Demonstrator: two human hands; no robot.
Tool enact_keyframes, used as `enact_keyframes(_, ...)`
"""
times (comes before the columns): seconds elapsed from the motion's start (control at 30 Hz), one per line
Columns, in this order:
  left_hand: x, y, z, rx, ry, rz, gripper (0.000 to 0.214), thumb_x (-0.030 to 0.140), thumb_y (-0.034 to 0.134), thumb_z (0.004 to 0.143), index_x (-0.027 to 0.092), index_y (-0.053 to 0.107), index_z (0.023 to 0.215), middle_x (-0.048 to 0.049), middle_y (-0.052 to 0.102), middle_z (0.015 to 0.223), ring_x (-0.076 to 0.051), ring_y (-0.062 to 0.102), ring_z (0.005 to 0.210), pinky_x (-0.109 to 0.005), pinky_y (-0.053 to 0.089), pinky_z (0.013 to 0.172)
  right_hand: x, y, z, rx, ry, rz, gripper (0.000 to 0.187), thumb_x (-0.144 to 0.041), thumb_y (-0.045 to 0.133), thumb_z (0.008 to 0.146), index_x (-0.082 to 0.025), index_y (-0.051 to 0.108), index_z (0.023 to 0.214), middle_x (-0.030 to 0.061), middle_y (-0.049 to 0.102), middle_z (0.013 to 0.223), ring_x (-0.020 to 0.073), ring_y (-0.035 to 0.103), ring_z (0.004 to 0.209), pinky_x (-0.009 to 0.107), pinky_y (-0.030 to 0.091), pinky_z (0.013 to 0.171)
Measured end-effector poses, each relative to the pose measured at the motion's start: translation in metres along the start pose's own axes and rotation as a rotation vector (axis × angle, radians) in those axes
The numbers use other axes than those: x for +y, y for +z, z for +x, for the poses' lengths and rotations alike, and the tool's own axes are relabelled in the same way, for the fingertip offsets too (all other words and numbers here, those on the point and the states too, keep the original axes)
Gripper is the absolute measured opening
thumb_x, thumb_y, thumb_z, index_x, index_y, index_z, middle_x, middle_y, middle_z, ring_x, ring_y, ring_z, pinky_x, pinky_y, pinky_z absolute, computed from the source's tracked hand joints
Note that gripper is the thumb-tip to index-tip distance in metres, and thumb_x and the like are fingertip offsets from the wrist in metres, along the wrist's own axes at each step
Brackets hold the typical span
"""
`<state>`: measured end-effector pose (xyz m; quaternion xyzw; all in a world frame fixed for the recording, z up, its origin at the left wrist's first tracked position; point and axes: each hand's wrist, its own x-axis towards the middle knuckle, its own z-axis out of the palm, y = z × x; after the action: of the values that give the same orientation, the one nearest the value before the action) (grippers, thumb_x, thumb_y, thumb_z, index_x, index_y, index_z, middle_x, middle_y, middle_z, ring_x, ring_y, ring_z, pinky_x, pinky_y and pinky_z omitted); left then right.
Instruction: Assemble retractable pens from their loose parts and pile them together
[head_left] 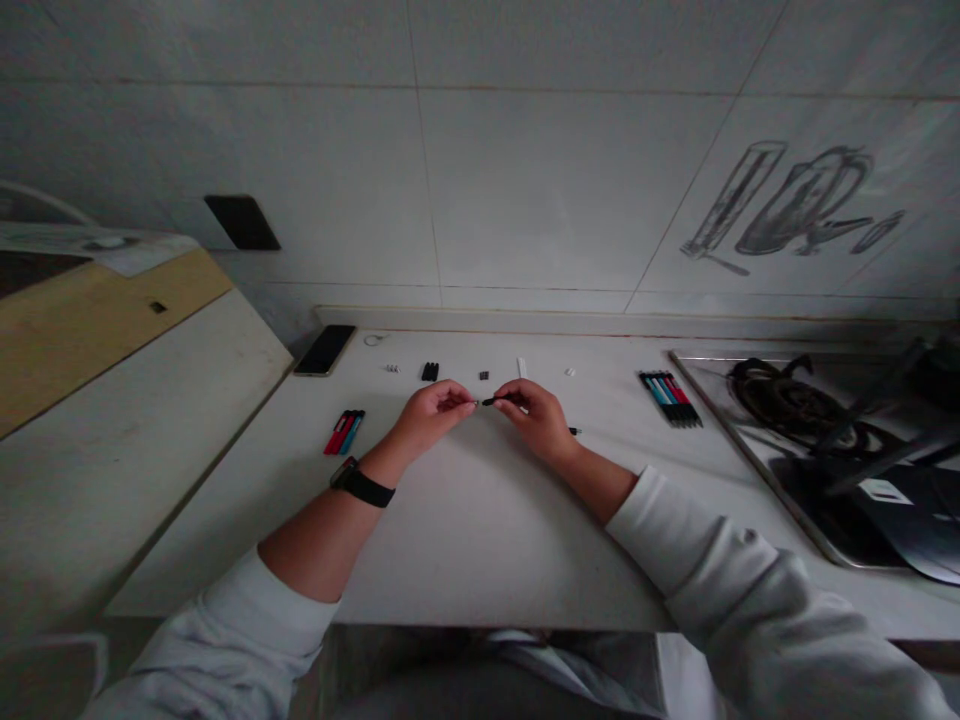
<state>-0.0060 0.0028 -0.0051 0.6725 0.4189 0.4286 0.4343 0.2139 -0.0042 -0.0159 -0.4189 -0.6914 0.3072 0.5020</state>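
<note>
In the middle of the white table, my left hand (pixel 442 405) pinches a small piece, too small to make out, between thumb and fingers. My right hand (pixel 534 415) is closed on a slim black pen part (pixel 489 402), its tip pointing at the left fingertips. The two held pieces are almost end to end. Beyond the hands lie a group of small springs (pixel 392 368), short black pieces (pixel 430 371), tiny dark pieces (pixel 484 376), thin white sticks (pixel 522 367) and small white bits (pixel 570 372). Behind my right wrist, a black tip (pixel 575 431) pokes out.
Red and blue pen barrels (pixel 345 432) lie on the left. Several pens (pixel 670 399) form a row on the right. A phone (pixel 325 350) and a ring (pixel 373 340) rest near the wall. A gas stove (pixel 795 420) borders the table's right side.
</note>
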Motion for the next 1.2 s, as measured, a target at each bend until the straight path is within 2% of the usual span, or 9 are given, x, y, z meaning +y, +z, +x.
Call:
enact_keyframes(0.4,-0.003,0.001,0.0,-0.036,-0.02,-0.04,0.021,0.037,0.077,0.079,0.019,0.071,0.086,-0.0045,0.074,0.086,-0.018,0.068,0.08,-0.031,0.054,0.077,-0.005,-0.002,-0.002,-0.005,-0.177,-0.205,0.029,-0.051,0.065,0.095,-0.023,0.072,0.092,0.0061,0.071,0.086,0.0194,0.066,0.081,0.034,0.054,0.079)
enact_keyframes(0.63,-0.003,0.002,-0.001,-0.088,-0.075,-0.105,0.027,0.041,0.08,0.077,0.018,0.07,0.085,-0.005,0.074,0.084,-0.017,0.068,0.077,-0.03,0.053,0.073,-0.004,-0.008,-0.004,-0.118,-0.263,-0.302,0.032,-0.053,0.063,0.097,-0.023,0.072,0.096,0.0066,0.073,0.089,0.0209,0.067,0.088,0.034,0.052,0.084)
enact_keyframes(0.87,-0.003,-0.001,0.0,-0.067,-0.046,-0.079,0.027,0.041,0.079,0.078,0.017,0.069,0.086,-0.0042,0.072,0.083,-0.017,0.066,0.076,-0.03,0.052,0.073,-0.005,-0.006,-0.005,-0.102,-0.35,-0.274,0.02,-0.039,0.064,0.099,-0.022,0.072,0.104,0.0066,0.074,0.096,0.0203,0.067,0.094,0.034,0.052,0.088)
enact_keyframes(1.03,-0.001,-0.002,0.0,-0.063,-0.048,-0.09,0.028,0.041,0.079,0.078,0.017,0.069,0.086,-0.0032,0.072,0.082,-0.016,0.065,0.076,-0.029,0.052,0.074,0.001,-0.005,-0.005,-0.075,-0.365,-0.267,0.014,-0.032,0.063,0.1,-0.023,0.072,0.106,0.0059,0.075,0.098,0.0201,0.069,0.094,0.035,0.054,0.088)
enact_keyframes(1.2,-0.003,-0.002,-0.001,-0.037,0.001,-0.037,0.024,0.039,0.077,0.081,0.016,0.071,0.087,-0.0041,0.073,0.084,-0.016,0.066,0.078,-0.03,0.052,0.076,0.005,-0.005,-0.005,-0.075,-0.28,-0.36,0.016,-0.037,0.064,0.099,-0.024,0.073,0.103,0.0056,0.076,0.094,0.0209,0.071,0.089,0.033,0.054,0.083)
